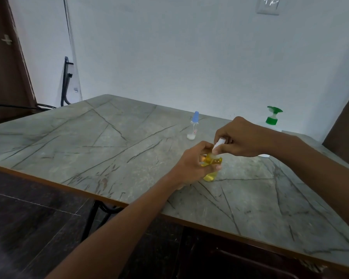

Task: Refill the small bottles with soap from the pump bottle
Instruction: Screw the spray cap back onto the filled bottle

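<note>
Both hands are working the yellow bottle (pixel 211 175) on the table (pixel 89 137), left hand (pixel 191 166) gripping it, right hand (pixel 242 137) pinching its white cap (pixel 220 142). No refilling seems begun; the pump bottle (pixel 273 117) is standing apart.

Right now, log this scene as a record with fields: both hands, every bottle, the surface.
left hand: grips the yellow bottle, fingers curled round it
right hand: pinches the white cap at that bottle's neck; on or off unclear
blue-capped bottle: upright, untouched, beyond the hands
pump bottle: far right, green top, body mostly hidden behind the right hand
table: grey, veined top
</note>
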